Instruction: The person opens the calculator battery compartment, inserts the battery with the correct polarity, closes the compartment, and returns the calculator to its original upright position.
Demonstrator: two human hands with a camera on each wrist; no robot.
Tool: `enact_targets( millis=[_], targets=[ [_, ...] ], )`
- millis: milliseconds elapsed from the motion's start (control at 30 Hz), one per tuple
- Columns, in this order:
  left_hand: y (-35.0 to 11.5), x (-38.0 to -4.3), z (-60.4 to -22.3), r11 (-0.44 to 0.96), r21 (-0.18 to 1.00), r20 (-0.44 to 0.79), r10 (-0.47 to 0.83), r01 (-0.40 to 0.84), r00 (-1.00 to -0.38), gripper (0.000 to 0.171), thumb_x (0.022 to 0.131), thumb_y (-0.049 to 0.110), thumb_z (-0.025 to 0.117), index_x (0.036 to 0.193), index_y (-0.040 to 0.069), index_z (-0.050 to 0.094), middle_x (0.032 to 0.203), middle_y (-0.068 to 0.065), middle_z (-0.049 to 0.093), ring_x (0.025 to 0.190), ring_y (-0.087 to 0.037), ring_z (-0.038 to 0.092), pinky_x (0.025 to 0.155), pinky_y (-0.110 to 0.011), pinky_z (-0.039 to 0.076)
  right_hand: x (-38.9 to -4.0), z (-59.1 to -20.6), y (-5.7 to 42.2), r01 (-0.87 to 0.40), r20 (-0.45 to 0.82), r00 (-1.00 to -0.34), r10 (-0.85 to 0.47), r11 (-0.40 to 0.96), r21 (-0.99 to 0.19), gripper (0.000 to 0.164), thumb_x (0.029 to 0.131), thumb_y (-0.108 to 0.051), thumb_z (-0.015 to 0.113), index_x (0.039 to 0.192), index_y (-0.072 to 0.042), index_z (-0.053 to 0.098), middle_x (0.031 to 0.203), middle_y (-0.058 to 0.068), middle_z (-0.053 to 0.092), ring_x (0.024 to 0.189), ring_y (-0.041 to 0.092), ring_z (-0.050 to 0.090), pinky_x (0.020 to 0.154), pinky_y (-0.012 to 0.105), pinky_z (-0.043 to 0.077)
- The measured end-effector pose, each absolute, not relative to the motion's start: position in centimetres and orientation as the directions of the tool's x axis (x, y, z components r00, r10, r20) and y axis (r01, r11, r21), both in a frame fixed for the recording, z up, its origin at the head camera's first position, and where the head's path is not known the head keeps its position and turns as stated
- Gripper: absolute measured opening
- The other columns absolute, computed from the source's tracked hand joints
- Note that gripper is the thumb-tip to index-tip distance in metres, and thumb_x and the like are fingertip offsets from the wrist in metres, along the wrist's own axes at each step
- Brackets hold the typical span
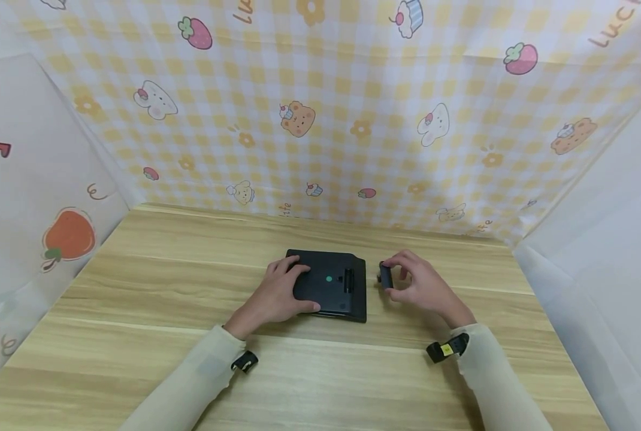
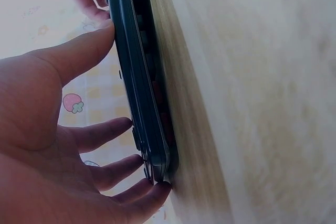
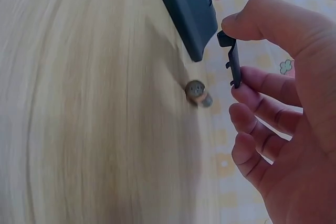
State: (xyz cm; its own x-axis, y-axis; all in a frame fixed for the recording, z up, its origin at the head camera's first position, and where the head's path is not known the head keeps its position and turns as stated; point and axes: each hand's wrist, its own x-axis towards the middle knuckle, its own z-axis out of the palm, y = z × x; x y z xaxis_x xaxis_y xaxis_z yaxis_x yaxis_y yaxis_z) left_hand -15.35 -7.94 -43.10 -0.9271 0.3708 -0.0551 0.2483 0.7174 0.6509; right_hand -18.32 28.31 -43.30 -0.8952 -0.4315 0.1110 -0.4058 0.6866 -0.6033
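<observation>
A black calculator [image 1: 328,281] lies face down on the wooden table, with keys glimpsed beneath its edge in the left wrist view. The recess of its battery compartment [image 1: 348,280] is uncovered on the right part of its back. My left hand [image 1: 283,293] holds the calculator's left part, thumb near the front edge and fingers towards the back edge. Right of it, my right hand [image 1: 414,284] pinches a small black battery cover [image 3: 234,61] between thumb and fingertips, above the table. A small battery [image 3: 196,92] rests on the table below that hand, hidden in the head view.
The wooden table [image 1: 320,383] runs up to a yellow checked cloth [image 1: 326,155] at the back. White cloth walls [image 1: 24,149] stand at left and right. Black bands with small devices [image 1: 447,348] sit on both wrists.
</observation>
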Motion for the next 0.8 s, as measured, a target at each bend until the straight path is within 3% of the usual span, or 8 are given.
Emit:
enact_targets(
  millis=[800],
  targets=[
    [-7.9,-15.4,-43.2,0.72,0.651,-0.061,0.364,0.239,-0.93,0.081,0.091,0.04,0.092,0.156,0.004,0.059,0.176,-0.021,0.032,0.16,-0.047,0.024,0.12,-0.065,0.038,-17.8,-43.6,31.8,-0.391,0.101,-0.909,-0.403,0.748,-0.535,0.058,0.084,-0.02,0.09,0.135,0.0,0.072,0.124,0.007,0.067,0.092,0.022,0.059,0.073,0.032,0.049]
  ],
)
